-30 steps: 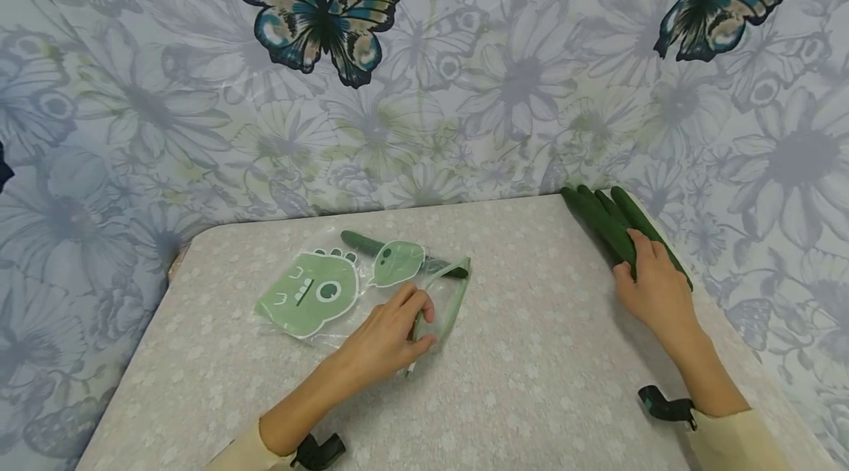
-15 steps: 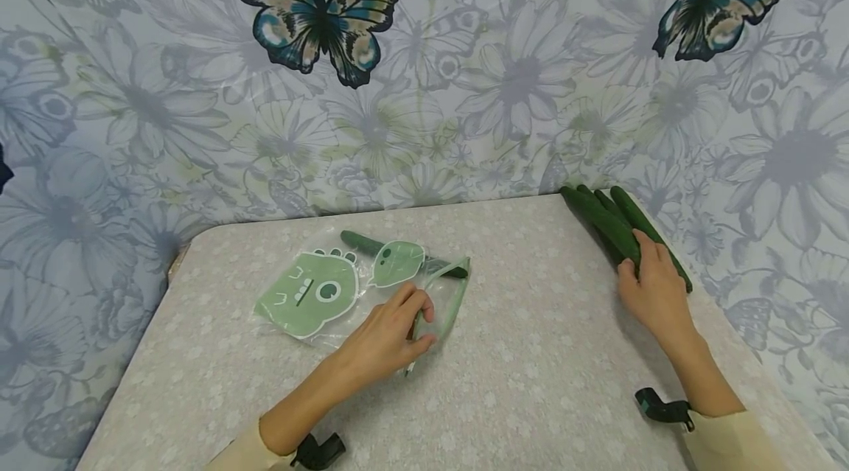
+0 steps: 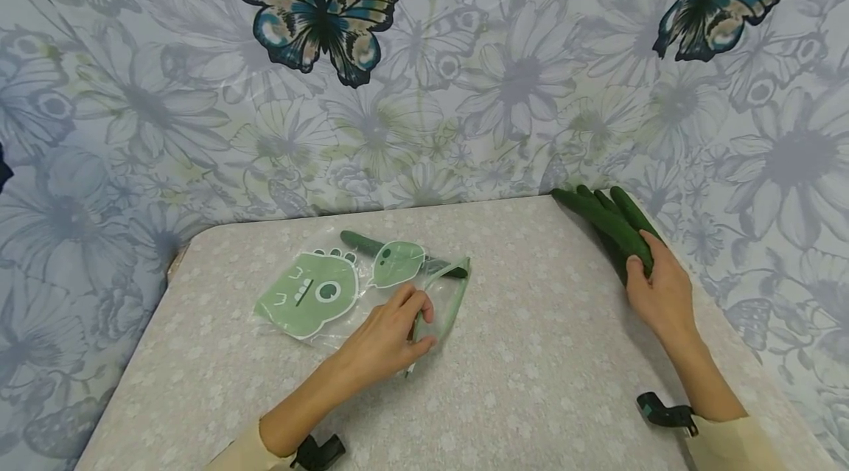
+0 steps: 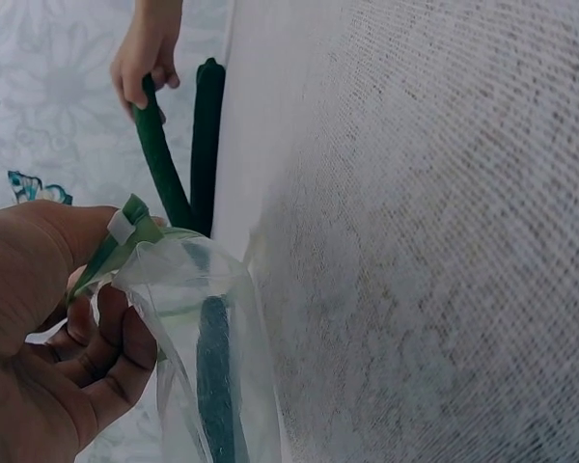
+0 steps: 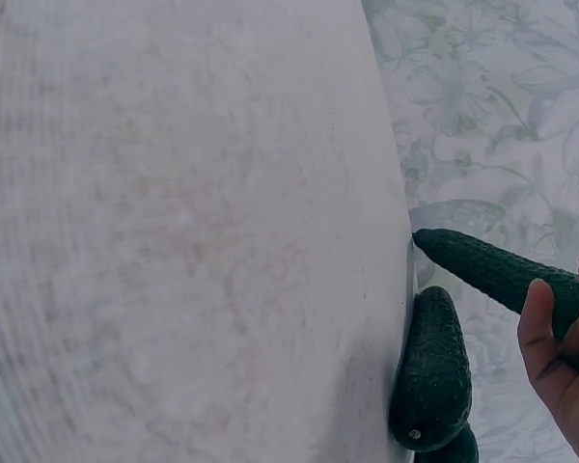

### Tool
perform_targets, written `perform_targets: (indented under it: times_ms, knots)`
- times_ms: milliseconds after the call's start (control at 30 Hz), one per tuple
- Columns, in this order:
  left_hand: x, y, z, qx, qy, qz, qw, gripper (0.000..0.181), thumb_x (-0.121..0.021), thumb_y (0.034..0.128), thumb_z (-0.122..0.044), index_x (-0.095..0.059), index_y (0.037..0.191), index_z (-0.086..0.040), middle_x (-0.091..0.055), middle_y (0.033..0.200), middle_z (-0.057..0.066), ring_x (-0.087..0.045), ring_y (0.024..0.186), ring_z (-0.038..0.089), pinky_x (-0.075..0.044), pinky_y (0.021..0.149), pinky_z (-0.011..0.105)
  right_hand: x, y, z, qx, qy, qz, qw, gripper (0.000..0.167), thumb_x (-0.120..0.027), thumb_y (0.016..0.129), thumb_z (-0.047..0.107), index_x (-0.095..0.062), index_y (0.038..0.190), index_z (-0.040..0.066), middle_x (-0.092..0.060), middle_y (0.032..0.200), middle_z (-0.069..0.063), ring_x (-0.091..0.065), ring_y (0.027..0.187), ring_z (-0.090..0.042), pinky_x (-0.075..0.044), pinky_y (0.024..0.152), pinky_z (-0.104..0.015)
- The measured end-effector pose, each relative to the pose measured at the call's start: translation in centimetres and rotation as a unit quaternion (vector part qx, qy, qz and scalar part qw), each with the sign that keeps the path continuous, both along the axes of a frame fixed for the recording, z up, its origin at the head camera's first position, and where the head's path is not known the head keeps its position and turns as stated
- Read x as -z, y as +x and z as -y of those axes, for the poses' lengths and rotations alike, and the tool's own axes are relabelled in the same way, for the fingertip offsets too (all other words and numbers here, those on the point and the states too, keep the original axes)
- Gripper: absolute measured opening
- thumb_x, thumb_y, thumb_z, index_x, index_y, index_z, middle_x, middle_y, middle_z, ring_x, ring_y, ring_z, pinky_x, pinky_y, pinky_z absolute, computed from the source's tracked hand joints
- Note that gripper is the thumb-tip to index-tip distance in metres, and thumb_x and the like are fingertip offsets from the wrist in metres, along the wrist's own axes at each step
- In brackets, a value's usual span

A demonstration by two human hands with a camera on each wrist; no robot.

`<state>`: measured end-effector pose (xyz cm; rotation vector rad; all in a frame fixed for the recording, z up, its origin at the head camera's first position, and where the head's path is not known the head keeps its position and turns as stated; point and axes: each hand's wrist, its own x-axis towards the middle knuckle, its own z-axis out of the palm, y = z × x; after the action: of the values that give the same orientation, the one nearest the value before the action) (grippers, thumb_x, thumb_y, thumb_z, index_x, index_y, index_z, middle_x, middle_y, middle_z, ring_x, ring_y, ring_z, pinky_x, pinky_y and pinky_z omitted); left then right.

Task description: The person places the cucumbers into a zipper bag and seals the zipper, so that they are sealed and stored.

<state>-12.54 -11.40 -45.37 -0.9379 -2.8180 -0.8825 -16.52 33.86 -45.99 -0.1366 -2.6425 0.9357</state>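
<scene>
Left hand: the left hand (image 3: pixel 381 335) has thumb and fingers pinching the green strip along the mouth of the bag (image 3: pixel 312 294), pretty clear from the left wrist cam. There's a small white piece (image 4: pixel 123 229) on that strip, right by the thumb.
Bag: see-through plastic, lying flat-ish left of centre on the desk (image 3: pixel 530 382), with a one-eyed green monster print and a smaller green one next to it.
Cucumber in the bag: yep, one bagged cucumber (image 3: pixel 361 241), lying slantwise along the far side, partly behind the smaller print.
Right hand: the right hand (image 3: pixel 663 290) is curled round the near end of a dark green cucumber, thumb on one side and fingers on the other.
Held cucumber: the held cucumber (image 3: pixel 600 217) is tilted, hand end up, far tip down by the desk's back corner. Can't tell if that tip actually touches.
Other cucumbers: the other cucumbers (image 3: pixel 633 209) lie bunched right beside and under it, along the right edge, well apart from the bag. Three more tips show.
Wrists: black gadgets (image 3: pixel 663 410) on both, beige sleeves (image 3: pixel 736 441) behind.
Backdrop: grey flowers, teal-and-black butterflies (image 3: pixel 325 21).
</scene>
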Motion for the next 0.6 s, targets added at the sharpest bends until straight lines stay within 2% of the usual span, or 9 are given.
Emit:
perform_targets:
  times_ms: [100,200,333,600]
  knots:
    - [0.0,0.0,0.1,-0.005,-0.004,0.000,1.0000,0.037,-0.087,0.0927,-0.023,-0.054,0.108,-0.020,-0.049,0.104,-0.003,-0.046,0.069,-0.003,-0.045,0.059,0.017,-0.1,0.1,0.0,0.000,-0.007,0.013,0.9999,0.058,-0.039,0.114,0.029,-0.033,0.169,0.013,-0.073,0.098,-0.026,-0.053,0.048,-0.016,-0.048,0.071,-0.046]
    - [0.0,0.0,0.0,-0.006,-0.005,-0.003,1.0000,0.038,-0.088,0.0924,-0.023,-0.053,0.108,-0.020,-0.050,0.104,-0.002,-0.046,0.069,-0.003,-0.045,0.059,0.017,-0.2,0.4,-0.1,-0.004,-0.023,0.024,0.9994,0.058,-0.039,0.115,0.032,-0.032,0.170,0.017,-0.077,0.081,-0.018,-0.059,0.048,-0.011,-0.047,0.061,-0.035]
    - [-0.1,0.0,0.0,-0.006,-0.001,-0.004,1.0000,0.039,-0.089,0.0914,-0.023,-0.054,0.108,-0.020,-0.051,0.104,-0.001,-0.046,0.069,-0.002,-0.045,0.059,0.017,-0.5,0.9,-0.3,-0.011,-0.050,0.026,0.9984,0.056,-0.041,0.115,0.035,-0.035,0.169,0.023,-0.074,0.077,-0.011,-0.060,0.051,-0.012,-0.046,0.050,-0.032]
    - [-0.4,0.0,0.1,-0.014,-0.006,0.009,0.9998,0.037,-0.087,0.0928,-0.025,-0.055,0.109,-0.020,-0.050,0.104,-0.003,-0.047,0.070,-0.002,-0.046,0.060,0.017,-1.1,1.9,-0.5,-0.019,-0.071,0.025,0.9970,0.054,-0.045,0.114,0.038,-0.039,0.167,0.028,-0.071,0.072,0.006,-0.063,0.054,-0.023,-0.044,0.046,-0.035]
